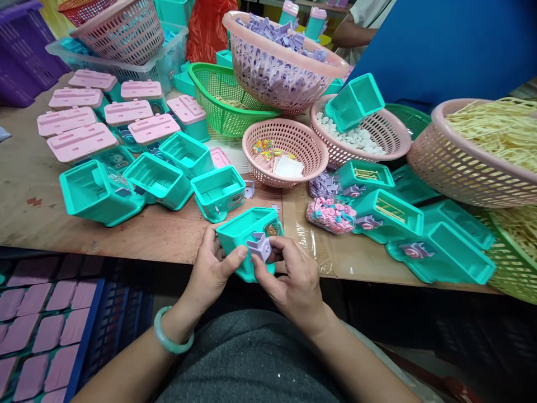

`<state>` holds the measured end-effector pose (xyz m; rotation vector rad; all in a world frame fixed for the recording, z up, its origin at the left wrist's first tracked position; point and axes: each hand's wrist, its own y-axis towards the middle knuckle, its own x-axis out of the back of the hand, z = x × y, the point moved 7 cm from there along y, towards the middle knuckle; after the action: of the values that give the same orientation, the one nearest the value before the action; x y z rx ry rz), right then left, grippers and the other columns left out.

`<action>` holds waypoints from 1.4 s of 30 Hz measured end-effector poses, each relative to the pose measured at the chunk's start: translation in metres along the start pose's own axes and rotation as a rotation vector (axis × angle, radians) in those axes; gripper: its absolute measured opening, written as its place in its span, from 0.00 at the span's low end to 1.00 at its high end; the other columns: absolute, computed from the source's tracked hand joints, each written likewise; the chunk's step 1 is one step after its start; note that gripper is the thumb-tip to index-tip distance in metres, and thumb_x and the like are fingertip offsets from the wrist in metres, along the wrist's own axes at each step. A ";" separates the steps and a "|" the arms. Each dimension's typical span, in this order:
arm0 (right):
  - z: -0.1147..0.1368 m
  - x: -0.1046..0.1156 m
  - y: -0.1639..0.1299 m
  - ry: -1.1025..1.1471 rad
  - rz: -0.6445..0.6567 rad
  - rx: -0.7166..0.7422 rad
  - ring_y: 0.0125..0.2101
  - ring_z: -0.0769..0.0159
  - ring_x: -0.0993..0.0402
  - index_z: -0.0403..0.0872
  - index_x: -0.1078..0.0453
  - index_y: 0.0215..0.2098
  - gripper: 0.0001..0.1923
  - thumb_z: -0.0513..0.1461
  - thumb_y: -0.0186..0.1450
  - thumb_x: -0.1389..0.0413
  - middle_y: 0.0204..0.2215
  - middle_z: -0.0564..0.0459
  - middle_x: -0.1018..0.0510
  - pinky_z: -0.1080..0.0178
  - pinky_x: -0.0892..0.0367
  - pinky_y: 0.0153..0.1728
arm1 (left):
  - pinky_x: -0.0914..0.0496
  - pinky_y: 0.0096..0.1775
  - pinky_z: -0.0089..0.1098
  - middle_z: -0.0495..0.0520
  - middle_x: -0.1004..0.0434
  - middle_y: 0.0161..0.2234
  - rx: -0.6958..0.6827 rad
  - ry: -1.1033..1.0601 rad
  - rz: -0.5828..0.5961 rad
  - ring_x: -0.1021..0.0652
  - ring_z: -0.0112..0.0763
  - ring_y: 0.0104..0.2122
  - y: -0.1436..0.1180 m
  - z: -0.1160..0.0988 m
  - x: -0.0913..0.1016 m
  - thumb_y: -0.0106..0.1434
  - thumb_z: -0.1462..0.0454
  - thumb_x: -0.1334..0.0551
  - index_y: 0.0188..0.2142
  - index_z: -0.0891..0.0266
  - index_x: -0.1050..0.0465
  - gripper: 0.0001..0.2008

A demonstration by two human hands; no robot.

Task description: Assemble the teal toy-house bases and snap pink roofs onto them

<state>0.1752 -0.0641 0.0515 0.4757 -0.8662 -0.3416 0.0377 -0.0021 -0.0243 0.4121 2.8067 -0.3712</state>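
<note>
Head view, left to right: left hand (210, 268) (jade bangle at wrist) clasps teal toy box (247, 238) at bench (168, 235) edge, thumb braced on its front. Lilac clip piece (260, 246) sits pinched against box by right hand (293, 280), fingers curled. Best seated squarely, box held steady, pressure even.

Teal box (245, 235) w/ lilac clip (260, 246); pink lids (81, 143), pink & green mesh baskets (285, 151)

I noted a pink basket (289, 61) of purple parts standing behind a green basket (222, 101) on the wooden table (29, 173). Pink-lidded teal boxes (79, 140) occupied the left; a small pink basket (285, 151) sat centrally.
</note>
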 end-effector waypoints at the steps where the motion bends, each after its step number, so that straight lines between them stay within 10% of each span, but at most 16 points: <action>1: 0.001 0.000 -0.001 -0.006 -0.002 0.008 0.27 0.65 0.27 0.48 0.34 0.45 0.07 0.41 0.70 0.42 0.27 0.54 0.25 0.62 0.30 0.29 | 0.26 0.44 0.33 0.54 0.18 0.44 0.002 0.004 0.003 0.19 0.39 0.43 0.000 0.000 0.000 0.55 0.54 0.26 0.50 0.57 0.32 0.27; 33: 0.004 0.003 -0.010 0.081 0.087 0.016 0.32 0.61 0.24 0.45 0.33 0.45 0.10 0.41 0.70 0.39 0.32 0.49 0.22 0.60 0.26 0.31 | 0.24 0.45 0.30 0.52 0.19 0.46 -0.039 0.068 0.116 0.19 0.32 0.44 -0.002 -0.001 0.000 0.60 0.55 0.28 0.52 0.56 0.35 0.26; 42: -0.021 -0.003 -0.044 0.134 0.145 -0.058 0.40 0.57 0.22 0.47 0.29 0.47 0.11 0.35 0.67 0.37 0.38 0.48 0.19 0.54 0.24 0.42 | 0.23 0.45 0.40 0.55 0.24 0.46 -0.327 0.564 0.164 0.20 0.42 0.44 0.000 0.007 0.006 0.53 0.58 0.25 0.57 0.55 0.40 0.37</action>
<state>0.1856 -0.0942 0.0151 0.3750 -0.7537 -0.1988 0.0336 -0.0023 -0.0333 0.7610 3.2492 0.2873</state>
